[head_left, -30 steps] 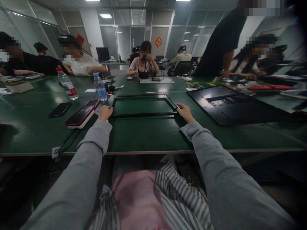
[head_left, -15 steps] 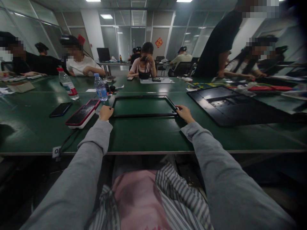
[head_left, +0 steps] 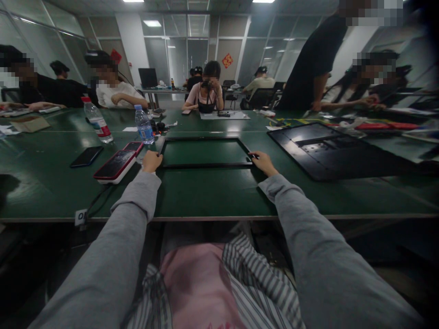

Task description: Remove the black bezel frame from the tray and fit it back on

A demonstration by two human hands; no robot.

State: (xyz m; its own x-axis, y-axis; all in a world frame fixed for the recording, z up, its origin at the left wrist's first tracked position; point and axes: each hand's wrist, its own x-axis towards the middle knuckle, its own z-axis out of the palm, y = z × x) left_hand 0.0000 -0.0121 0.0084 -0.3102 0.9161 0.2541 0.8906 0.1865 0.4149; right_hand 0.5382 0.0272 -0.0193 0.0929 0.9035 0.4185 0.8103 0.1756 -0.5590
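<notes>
Our left hand [head_left: 152, 161] and right hand [head_left: 263, 162] pinch opposite sides of the thin black rectangular frame [head_left: 207, 165], separate from the flat black panel [head_left: 329, 157].

Kind of place: shared office-type workroom, by its look
Work surface: long, smooth, dark-green worktable [head_left: 206, 192] spanning nine to three o'clock
Partition: tall glass panels [head_left: 198, 57] at twelve
Screen: flat, black, rectangular monitor [head_left: 147, 78] toward eleven
Seating: black-backed office chair [head_left: 262, 97] toward one

Frame [head_left: 206, 166] partly hidden by left hand [head_left: 152, 161]; standing person [head_left: 313, 59] cut off at top
</notes>
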